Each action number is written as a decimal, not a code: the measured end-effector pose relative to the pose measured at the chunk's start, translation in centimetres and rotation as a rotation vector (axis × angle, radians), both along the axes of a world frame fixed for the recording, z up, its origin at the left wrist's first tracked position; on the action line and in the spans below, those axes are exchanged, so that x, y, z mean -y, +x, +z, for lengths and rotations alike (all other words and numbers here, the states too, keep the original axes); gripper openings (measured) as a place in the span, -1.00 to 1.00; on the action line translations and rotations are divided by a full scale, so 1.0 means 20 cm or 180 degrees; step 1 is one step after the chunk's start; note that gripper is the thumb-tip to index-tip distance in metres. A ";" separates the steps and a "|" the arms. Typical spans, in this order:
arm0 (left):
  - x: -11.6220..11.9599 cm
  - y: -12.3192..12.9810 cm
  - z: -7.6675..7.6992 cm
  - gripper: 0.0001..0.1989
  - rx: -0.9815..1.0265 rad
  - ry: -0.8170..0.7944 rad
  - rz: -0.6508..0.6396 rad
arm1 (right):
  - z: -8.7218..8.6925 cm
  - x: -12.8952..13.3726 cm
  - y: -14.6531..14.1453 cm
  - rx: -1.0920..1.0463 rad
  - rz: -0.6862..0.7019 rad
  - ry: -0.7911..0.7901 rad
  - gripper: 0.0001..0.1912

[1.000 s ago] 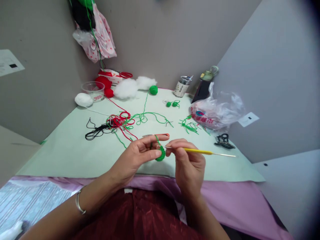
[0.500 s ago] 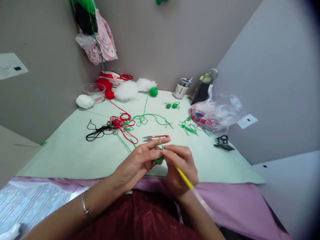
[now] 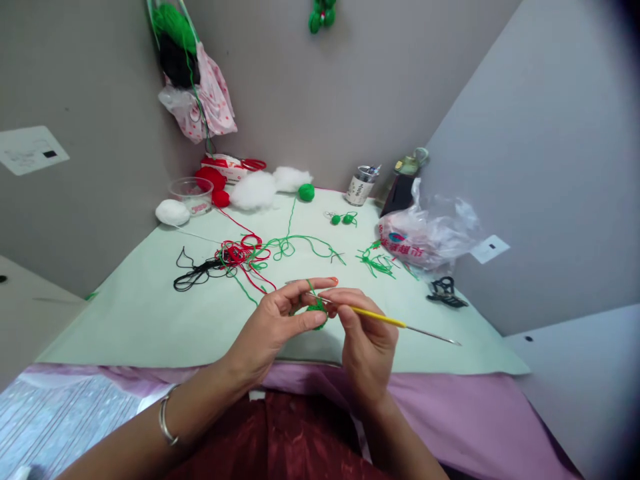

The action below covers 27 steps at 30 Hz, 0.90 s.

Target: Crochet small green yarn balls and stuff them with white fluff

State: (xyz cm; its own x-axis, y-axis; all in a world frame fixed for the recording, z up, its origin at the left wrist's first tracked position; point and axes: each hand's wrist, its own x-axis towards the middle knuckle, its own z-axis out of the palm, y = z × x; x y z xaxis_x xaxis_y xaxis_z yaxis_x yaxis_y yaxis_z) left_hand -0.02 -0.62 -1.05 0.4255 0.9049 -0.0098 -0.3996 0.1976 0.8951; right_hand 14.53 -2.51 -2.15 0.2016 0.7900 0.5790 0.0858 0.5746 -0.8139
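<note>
Left hand (image 3: 274,325) clamped on small green crocheted piece (image 3: 316,308); right hand (image 3: 367,337) clamped on yellow-handled metal hook (image 3: 377,315)

We hold both hands near each other above the front part of the pale green tabletop (image 3: 150,327). The piece sits between our left thumb and the fingers behind it, partly hidden by the thumb. Our left index finger extends to the right, with a thin green yarn strand (image 3: 311,287) running from it down to the piece.

Our right thumb and fingers close around the hook. Its metal front end lies at the strand, just above the piece; we cannot tell whether it passes through a stitch. Its rear shaft points right and slightly down.

Beyond our left hand lies a tangle of red yarn (image 3: 249,241), touching a bundle of black yarn (image 3: 197,275). Farther back, we see white fluffy stuffing (image 3: 254,191) beside a green yarn ball (image 3: 307,193). Toward the right edge, a black claw clip (image 3: 445,293) rests near a translucent plastic bag with red print (image 3: 425,233).
</note>
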 end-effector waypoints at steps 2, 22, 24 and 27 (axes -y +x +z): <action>-0.01 -0.01 0.00 -0.66 -0.0166 0.0090 0.0032 | 0.01 0.00 0.00 -0.0005 0.0017 -0.0028 -0.77; -0.17 0.02 0.15 -0.66 -0.0078 -0.0011 -0.0403 | 0.27 -0.33 0.13 0.1934 -0.1129 0.1637 -0.80; -0.21 0.02 0.17 -0.66 -0.0182 0.0071 -0.0378 | 0.30 -0.38 0.14 0.1931 -0.1284 0.1671 -0.83; -0.27 0.03 0.21 -0.62 -0.0220 -0.0018 -0.0453 | 0.34 -0.47 0.15 0.1797 -0.1475 0.1684 -0.84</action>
